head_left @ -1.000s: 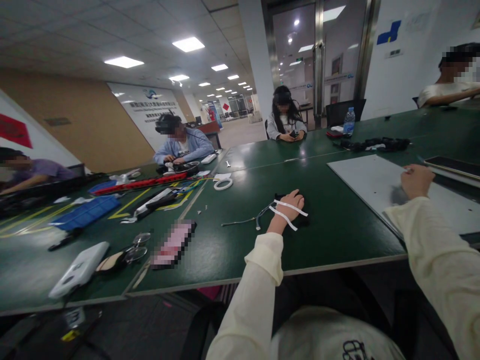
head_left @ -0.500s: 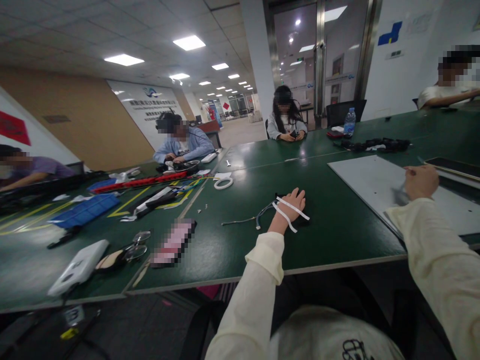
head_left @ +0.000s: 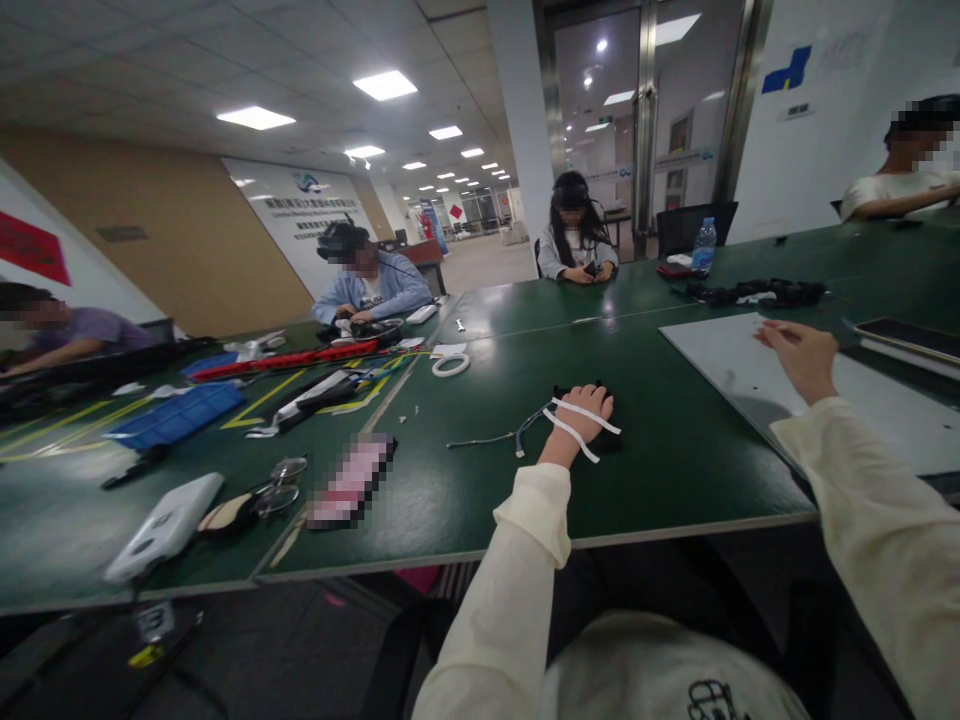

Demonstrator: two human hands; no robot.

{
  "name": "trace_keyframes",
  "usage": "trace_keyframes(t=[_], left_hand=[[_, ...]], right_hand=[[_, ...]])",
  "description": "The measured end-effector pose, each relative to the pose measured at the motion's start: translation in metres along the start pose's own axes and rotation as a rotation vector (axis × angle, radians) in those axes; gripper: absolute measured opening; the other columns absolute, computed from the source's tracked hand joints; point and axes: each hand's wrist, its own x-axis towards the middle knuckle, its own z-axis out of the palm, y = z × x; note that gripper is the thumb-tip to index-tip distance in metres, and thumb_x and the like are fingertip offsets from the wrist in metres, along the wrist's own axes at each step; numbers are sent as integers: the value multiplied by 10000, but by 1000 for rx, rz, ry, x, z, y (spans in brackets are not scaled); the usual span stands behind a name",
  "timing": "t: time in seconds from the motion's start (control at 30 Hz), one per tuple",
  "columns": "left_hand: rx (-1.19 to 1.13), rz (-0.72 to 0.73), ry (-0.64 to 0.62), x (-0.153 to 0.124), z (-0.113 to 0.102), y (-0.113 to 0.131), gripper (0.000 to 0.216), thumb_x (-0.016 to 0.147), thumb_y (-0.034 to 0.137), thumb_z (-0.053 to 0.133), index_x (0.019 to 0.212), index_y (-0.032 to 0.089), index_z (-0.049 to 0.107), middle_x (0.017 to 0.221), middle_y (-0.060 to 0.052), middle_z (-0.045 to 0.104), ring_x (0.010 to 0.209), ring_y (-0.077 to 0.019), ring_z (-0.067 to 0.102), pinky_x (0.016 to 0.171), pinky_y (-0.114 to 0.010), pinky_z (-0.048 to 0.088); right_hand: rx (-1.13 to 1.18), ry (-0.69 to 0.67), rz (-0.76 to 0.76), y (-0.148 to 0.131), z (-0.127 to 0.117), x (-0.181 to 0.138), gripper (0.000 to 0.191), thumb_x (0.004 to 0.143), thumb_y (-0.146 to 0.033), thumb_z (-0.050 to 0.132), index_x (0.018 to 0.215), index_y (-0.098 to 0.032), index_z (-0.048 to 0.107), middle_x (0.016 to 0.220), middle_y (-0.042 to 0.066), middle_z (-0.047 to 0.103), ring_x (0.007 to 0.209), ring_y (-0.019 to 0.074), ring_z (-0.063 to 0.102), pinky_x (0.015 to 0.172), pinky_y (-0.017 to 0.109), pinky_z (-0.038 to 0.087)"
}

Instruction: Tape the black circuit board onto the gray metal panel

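Note:
My left hand (head_left: 589, 412) lies over a black object (head_left: 613, 440) on the green table, its fingers closed down on it. Most of that object is hidden under the palm. Two white strips (head_left: 586, 414) run across the back of this hand and wrist. Thin grey cables (head_left: 529, 428) with a small white connector trail out to the left. Over the white board (head_left: 712, 350) my right hand (head_left: 806, 355) is raised, thumb and fingertips pinched together. Anything between those fingertips is too small to make out.
A pink phone (head_left: 352, 482), glasses (head_left: 283, 485), a white device (head_left: 165, 525) and a blue tray (head_left: 184, 415) lie to the left. A white tape roll (head_left: 451, 365) sits farther back. A water bottle (head_left: 703, 247) stands at back right. Other people sit around the table.
My right hand has moved left over the white board, its pinched fingertips now pointing left. My left hand's fingers, spread before, have drawn together over the black object.

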Motion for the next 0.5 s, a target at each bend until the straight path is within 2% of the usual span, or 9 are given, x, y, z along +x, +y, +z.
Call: trace_keyframes(t=[0.1,0.2,0.37,0.5], left_hand=[[-27,-9,-2,1,2,-2,438,1008,405,286,1234,160,570,1220,-115,623,1152,-239,560,958,-368,446],[-63,-20,-10,1,4,-4,446,1003,415,295,1250,161,566,1243,-114,617,1161,-243,557,971,-376,442],[-222,-62,-4,4,6,-10,434,983,429,362,1254,164,575,1267,-105,616,1164,-235,565,1007,-375,432],[-402,-101,85,7,8,-15,334,968,333,413,1174,159,611,1186,-92,653,1102,-200,600,1002,-339,451]], right_hand=[[290,-179,0,-22,26,-11,345,757,-383,733,996,-134,719,977,144,721,893,226,696,909,378,526],[539,-440,68,-59,50,-28,365,790,-497,687,941,-167,719,940,103,728,915,230,695,912,410,541],[750,-750,107,-137,85,-67,384,824,-523,631,960,-178,732,971,97,724,928,224,688,892,379,545],[844,-935,70,-184,112,-95,376,818,-507,648,976,-176,734,1008,93,720,943,219,675,900,379,527]])
